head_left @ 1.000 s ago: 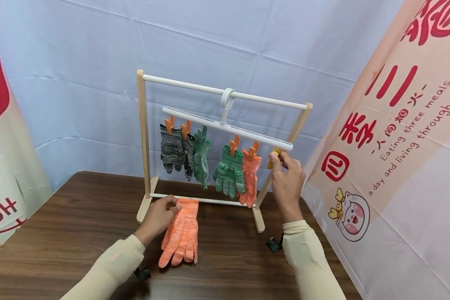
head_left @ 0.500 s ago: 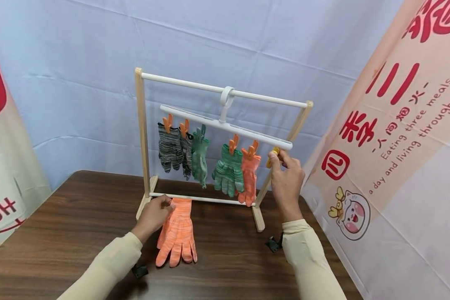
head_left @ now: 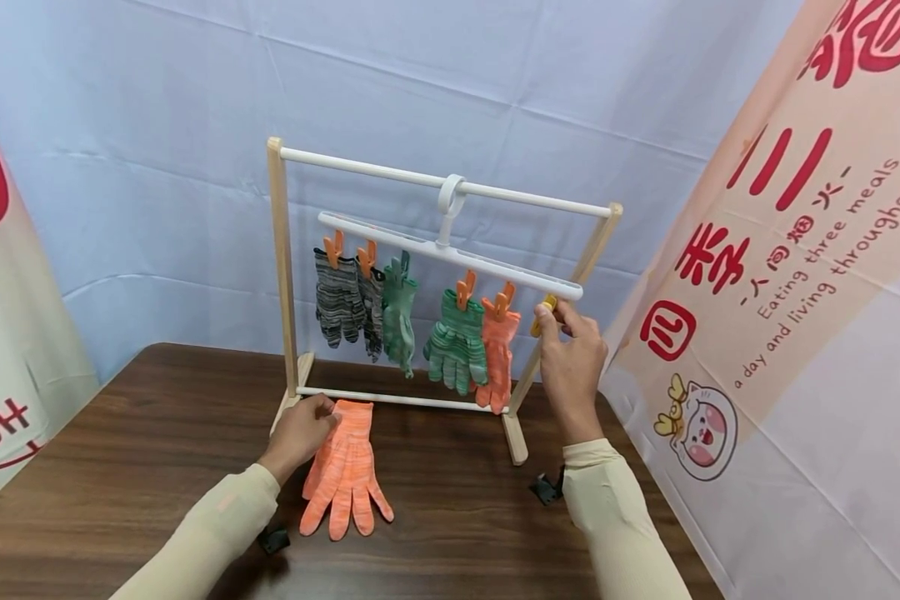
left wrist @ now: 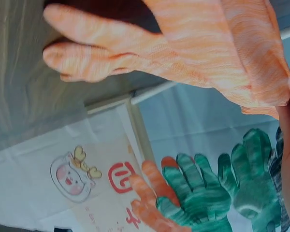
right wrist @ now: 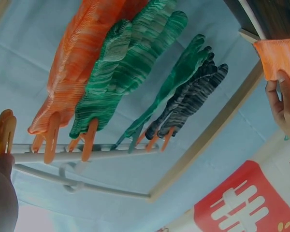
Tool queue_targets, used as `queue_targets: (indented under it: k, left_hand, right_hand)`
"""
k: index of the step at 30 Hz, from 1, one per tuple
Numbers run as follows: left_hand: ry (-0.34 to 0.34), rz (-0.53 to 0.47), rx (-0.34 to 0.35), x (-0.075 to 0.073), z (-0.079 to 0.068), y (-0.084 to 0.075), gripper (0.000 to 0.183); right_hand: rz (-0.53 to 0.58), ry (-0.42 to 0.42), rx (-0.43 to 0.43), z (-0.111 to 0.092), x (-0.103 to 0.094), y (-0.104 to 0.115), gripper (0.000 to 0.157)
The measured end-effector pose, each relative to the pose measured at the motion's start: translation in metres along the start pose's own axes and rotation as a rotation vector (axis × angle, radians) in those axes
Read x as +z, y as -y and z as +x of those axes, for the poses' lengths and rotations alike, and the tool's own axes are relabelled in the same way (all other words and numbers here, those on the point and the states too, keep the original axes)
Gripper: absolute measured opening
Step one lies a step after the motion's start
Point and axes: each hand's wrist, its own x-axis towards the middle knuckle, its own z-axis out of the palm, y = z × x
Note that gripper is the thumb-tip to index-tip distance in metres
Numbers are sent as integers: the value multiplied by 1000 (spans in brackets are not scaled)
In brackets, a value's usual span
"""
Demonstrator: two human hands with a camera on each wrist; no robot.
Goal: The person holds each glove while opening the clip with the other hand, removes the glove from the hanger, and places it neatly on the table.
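Observation:
In the head view my left hand point(head_left: 300, 435) pinches an orange glove point(head_left: 347, 475) at its cuff. The glove hangs fingers down in front of the rack, close over the table. My right hand point(head_left: 573, 362) pinches a yellow clothespin point(head_left: 543, 315) just under the right end of a white hanger point(head_left: 510, 272). From that hanger, clothespins hold two grey-black gloves point(head_left: 337, 300), two green gloves point(head_left: 457, 342) and another orange glove point(head_left: 498, 358). The right wrist view shows my thumb point(right wrist: 2, 181) against the yellow clothespin point(right wrist: 7, 133).
A wooden rack point(head_left: 279, 267) with white crossbars stands on the dark wooden table point(head_left: 435, 533). The hanger hooks over its top bar point(head_left: 375, 171) and tilts down to the right. A pale cloth backs the scene, with a printed banner point(head_left: 780, 250) along the right side.
My left hand has shifted left with the orange glove, whose fingers now show more spread and face-on. My right hand stays at the yellow clothespin, nearly still.

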Motion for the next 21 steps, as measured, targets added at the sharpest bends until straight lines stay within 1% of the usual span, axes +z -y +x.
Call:
queue_targets:
  k: [7, 17, 21]
  left_hand:
    - [25, 38, -21, -1, 4, 9, 17]
    - [20, 102, -24, -1, 12, 18, 20]
    - [20, 124, -37, 1, 14, 25, 21]
  right_hand:
    - [3, 0, 1, -1, 0, 0, 26]
    - [-2, -4, -9, 1, 1, -4, 25]
    - [5, 3, -2, 0, 1, -5, 25]
